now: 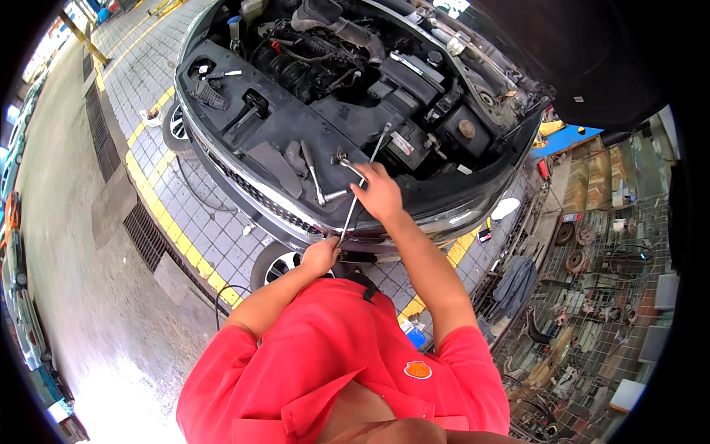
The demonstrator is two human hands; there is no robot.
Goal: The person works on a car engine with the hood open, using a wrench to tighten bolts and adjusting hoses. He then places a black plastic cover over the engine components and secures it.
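Note:
Low in front of the car's bumper, my left hand [322, 256] is closed round the lower end of a long, slender metal wrench [351, 217]. Its far end lies over the engine bay edge near the battery. Higher up, my right hand [379, 192] is closed, its fingers by the wrench's middle and on a shiny metal tool with a rounded head [343, 158]. That tool's exact kind is unclear, and the palm hides part of it. Just left of my right hand, a ratchet handle [313, 172] rests on the black front cover [281, 126].
The open engine bay [318, 55] spreads ahead. A dark flat piece [274, 166] and loose parts [211, 95] lie on the cover. The front wheel [279, 263] shows below left. Metal racks with parts [584, 296] stand at right; a floor grate [146, 235] lies left.

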